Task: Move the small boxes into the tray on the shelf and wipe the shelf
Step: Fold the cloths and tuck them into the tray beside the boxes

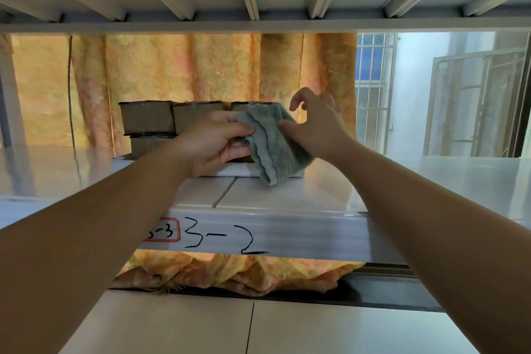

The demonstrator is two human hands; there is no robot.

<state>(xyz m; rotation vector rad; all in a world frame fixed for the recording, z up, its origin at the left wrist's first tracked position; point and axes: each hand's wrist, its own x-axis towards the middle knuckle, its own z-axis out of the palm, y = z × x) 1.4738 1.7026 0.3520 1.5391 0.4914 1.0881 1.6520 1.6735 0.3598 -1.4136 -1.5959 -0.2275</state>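
Behind one cloth (273,146) in left hand (215,144) and right hand (314,123), four boxes (146,118) show.

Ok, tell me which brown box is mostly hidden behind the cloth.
The rightmost box of the top row: only its upper edge shows above the green cloth; the other boxes show their front faces.

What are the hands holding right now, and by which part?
Both hold the green cloth: the left hand grips its left edge, the right hand pinches its upper right edge.
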